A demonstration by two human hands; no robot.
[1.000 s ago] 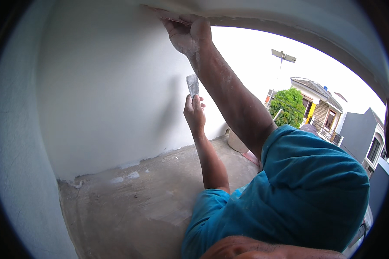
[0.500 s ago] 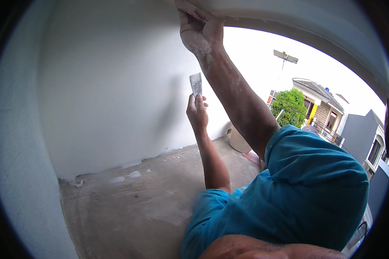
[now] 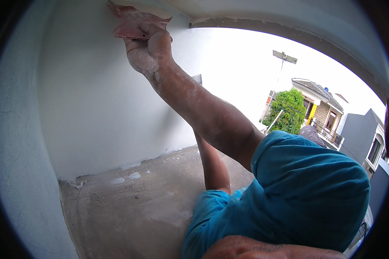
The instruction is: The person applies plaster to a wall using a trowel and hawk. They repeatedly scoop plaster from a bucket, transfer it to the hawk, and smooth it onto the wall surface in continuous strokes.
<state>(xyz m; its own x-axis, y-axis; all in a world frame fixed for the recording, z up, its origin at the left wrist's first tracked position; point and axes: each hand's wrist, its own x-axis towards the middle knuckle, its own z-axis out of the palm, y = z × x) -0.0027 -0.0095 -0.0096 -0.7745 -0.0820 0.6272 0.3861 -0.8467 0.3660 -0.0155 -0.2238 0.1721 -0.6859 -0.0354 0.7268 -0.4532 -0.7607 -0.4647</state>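
Note:
My right hand [image 3: 149,54] is raised high at the upper left, closed on a red, flat putty spreader [image 3: 138,21] smeared with white. The spreader is up against or very near the top of the white wall [image 3: 86,112]; I cannot tell whether it touches. White residue coats my right wrist. Behind that arm, my left forearm [image 3: 214,168] rises from below, and its hand is hidden. Only the blade end of a grey putty knife [image 3: 197,78] shows past my right forearm, still upright above where the left hand is.
A rough concrete floor [image 3: 129,211] with white splashes meets the wall's lower edge. Another wall [image 3: 13,129] stands at the left. Overhead runs a beam edge [image 3: 263,28]. Outside at the right are a green tree [image 3: 289,108] and houses [image 3: 322,108].
My right hand has swept left along the top of the wall with the spreader, whose face now shows. Its forearm now covers my left hand and most of the putty knife.

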